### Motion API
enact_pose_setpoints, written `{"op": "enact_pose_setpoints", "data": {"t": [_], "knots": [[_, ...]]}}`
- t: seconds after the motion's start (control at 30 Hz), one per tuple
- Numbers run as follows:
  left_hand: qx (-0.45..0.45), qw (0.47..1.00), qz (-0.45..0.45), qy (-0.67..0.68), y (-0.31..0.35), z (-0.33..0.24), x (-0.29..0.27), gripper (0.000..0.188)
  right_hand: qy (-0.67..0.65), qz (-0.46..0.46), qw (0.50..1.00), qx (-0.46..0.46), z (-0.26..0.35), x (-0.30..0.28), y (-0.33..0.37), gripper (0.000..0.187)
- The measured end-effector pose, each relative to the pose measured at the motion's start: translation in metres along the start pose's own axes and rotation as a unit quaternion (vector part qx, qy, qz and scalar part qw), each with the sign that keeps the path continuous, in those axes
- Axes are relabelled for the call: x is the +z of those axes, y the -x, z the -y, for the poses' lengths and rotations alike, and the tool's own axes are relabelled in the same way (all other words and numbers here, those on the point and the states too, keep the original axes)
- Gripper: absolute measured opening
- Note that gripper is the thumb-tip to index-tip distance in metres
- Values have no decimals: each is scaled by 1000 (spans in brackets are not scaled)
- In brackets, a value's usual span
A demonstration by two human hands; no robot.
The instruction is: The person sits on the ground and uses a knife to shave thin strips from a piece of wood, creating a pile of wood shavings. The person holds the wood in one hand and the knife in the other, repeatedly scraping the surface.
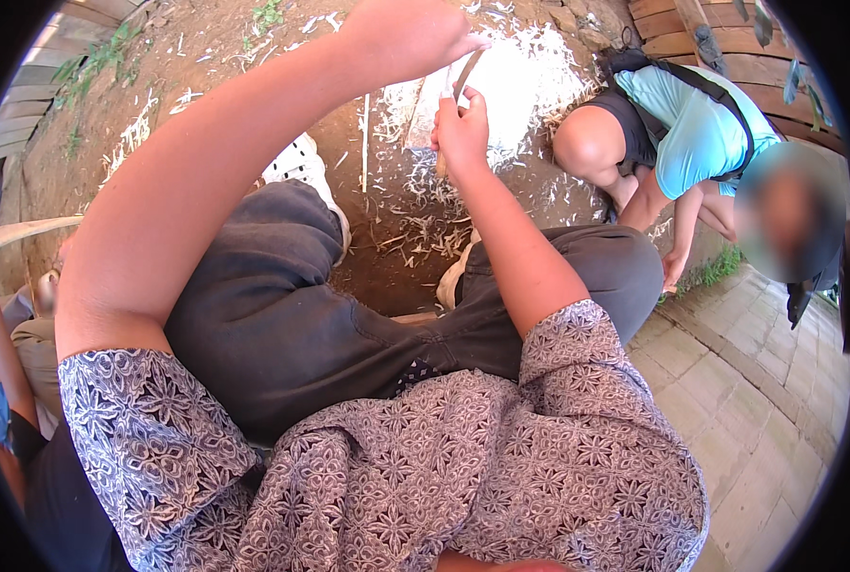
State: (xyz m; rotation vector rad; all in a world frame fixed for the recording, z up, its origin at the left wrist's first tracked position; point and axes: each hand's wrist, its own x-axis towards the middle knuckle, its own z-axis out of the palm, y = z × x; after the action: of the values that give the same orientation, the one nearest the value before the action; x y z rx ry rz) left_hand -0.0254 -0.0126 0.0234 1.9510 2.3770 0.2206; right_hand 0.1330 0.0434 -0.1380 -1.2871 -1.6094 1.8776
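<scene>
My left hand (414, 36) is raised at the top middle, its fingers closed. A thin pale strip (448, 80), which looks like split wood or bamboo, runs down from it toward my other hand. Just below, my right hand (462, 136) is wrapped round a knife. The knife's narrow curved blade (467, 74) points up beside the strip, close to my left fingertips. A brown end of its handle shows under my right fist. Glare over the ground behind hides part of the strip's outline.
Pale shavings (530, 81) cover the ground ahead. Another thin strip (366, 143) lies by my white clog (303, 170). A person in light blue (687, 114) squats at the right, one hand near grass beside paving (730, 381). At far left, another person's hand holds a long pale strip (27, 232).
</scene>
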Motion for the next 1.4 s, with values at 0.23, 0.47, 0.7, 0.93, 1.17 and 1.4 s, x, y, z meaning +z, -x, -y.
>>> {"op": "enact_pose_setpoints", "data": {"t": [0.23,0.47,0.7,0.93,1.17,1.4], "knots": [[7,1000,16,14,0,-2,0,59,59,-47,997,5,-7,-15,-24,26],[-7,999,8,42,-1,0,0,54,71,-80,994,-25,-10,-3,-24,21],[-2,999,-1,46,7,4,0,38,75,-91,992,-35,-26,-5,-34,19],[-36,996,-53,63,11,9,7,36,33,-74,996,-28,-19,2,-23,22],[-12,998,-28,47,4,6,4,34,116,-116,983,-86,-28,-1,-35,22],[-23,998,-19,53,7,1,0,32,135,-131,977,-99,-28,1,-37,19]]}}
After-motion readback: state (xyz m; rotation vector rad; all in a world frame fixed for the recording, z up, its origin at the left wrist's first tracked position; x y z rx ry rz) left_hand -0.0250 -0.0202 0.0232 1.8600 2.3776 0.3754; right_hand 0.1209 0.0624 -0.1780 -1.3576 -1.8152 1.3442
